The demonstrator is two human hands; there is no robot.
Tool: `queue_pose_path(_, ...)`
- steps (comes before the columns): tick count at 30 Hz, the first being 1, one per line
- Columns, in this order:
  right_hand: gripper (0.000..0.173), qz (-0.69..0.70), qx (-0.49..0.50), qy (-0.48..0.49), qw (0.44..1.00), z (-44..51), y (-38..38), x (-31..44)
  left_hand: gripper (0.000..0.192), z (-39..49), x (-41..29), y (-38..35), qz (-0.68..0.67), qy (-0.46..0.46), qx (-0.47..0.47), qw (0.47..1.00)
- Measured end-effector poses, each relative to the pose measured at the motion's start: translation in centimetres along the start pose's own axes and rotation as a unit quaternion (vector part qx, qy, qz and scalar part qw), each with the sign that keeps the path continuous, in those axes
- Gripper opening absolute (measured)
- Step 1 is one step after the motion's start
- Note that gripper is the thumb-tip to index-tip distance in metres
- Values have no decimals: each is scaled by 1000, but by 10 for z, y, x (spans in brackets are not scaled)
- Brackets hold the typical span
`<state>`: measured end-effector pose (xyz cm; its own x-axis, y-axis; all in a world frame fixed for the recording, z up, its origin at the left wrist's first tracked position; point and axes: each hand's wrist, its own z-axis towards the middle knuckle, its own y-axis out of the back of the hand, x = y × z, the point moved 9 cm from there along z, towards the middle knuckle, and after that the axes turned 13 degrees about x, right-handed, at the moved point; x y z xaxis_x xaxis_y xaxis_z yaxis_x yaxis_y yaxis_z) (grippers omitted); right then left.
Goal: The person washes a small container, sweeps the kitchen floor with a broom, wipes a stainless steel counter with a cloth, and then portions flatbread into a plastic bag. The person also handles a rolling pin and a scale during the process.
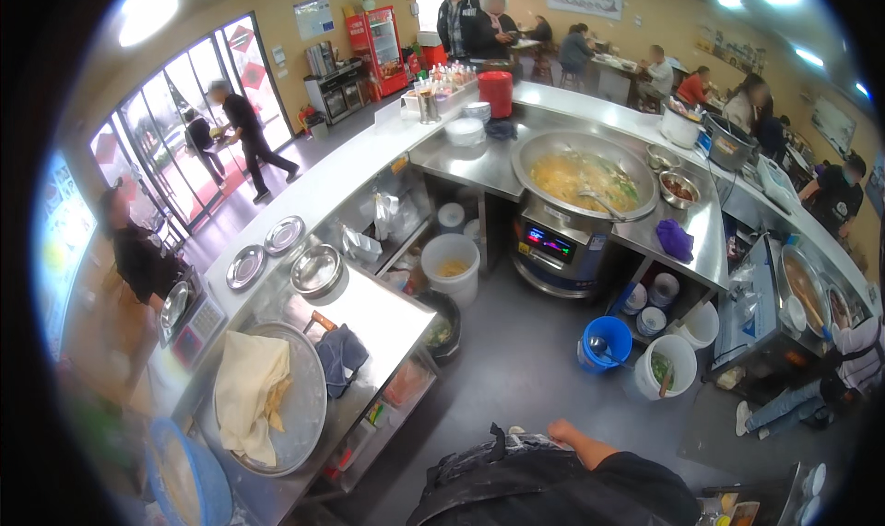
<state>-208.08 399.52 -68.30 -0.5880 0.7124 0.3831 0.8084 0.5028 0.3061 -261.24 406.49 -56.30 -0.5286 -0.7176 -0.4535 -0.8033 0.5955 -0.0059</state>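
My right hand (563,431) hangs in front of my body beside my dark apron (511,471), its fingers curled; whether it grips anything is too small to tell. My left hand is out of view. Ahead of me stands a large round electric cooking pot (521,173) of yellowish soup with green leaves, a ladle (603,203) resting in it. On the steel counter to my left lies a wide round metal tray (308,415), partly covered by a cream cloth (250,388) over what looks like flatbread. A wooden-handled knife (323,320) and a dark cloth (341,360) lie alongside.
On the floor stand a blue bucket (607,329), a white bucket (684,353) with greens, another white bucket (467,249) and a black bin (449,318). Steel bowls (317,269) and a scale (197,329) sit left. A co-worker (795,401) stands at right.
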Motion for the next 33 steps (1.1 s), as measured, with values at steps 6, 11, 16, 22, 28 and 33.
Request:
queue_pose_path(6,31,-188,-73,129,971,-18,21,-17,40,25,-57,-33,28,-21,17,999)
queue_pose_path(11,30,-147,-46,78,985,-23,2,-94,42,40,-100,-55,49,-33,21,998)
queue_pose_path(16,31,-23,-47,25,998,-32,15,-128,45,57,-124,-82,64,-45,24,997)
queue_pose_path(22,32,10,-41,20,999,-38,41,-135,47,68,-137,-115,64,-45,26,997)
queue_pose_path(28,32,27,-35,24,999,-63,74,-111,50,76,-150,-132,67,-39,30,997)
queue_pose_path(33,33,23,-32,20,999,-106,96,-83,52,85,-158,-134,82,-34,35,995)
